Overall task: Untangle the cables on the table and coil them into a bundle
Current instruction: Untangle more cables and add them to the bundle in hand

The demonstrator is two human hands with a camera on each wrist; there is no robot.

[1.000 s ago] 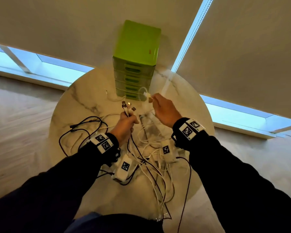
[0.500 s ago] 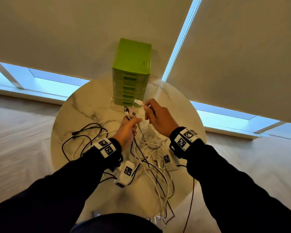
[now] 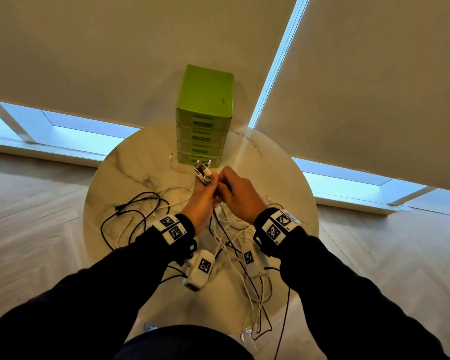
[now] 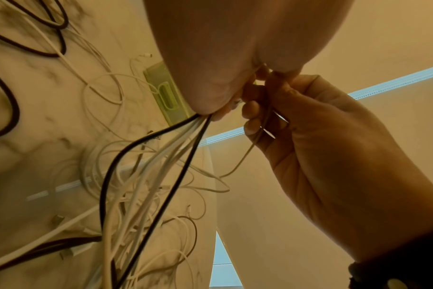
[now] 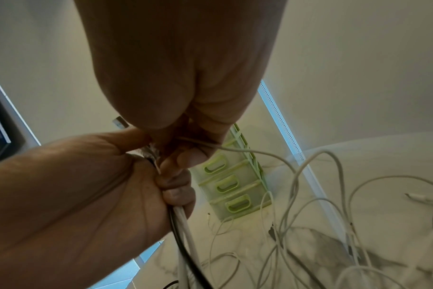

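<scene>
Here your left hand holds several cable ends, fingers curled round them just before the green drawer unit; your right hand pinches one thin white cable beside it. The limp, light cables will probably snag, so grip near the plugs.

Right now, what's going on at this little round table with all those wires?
A person is sorting a tangle of charging cables. Their left hand grips a bunch of cable ends held upright, black and white strands trailing down to the marble table. The right hand pinches one thin white cable beside that bunch. Most cables still lie loose and tangled, in front of a green drawer box.
</scene>
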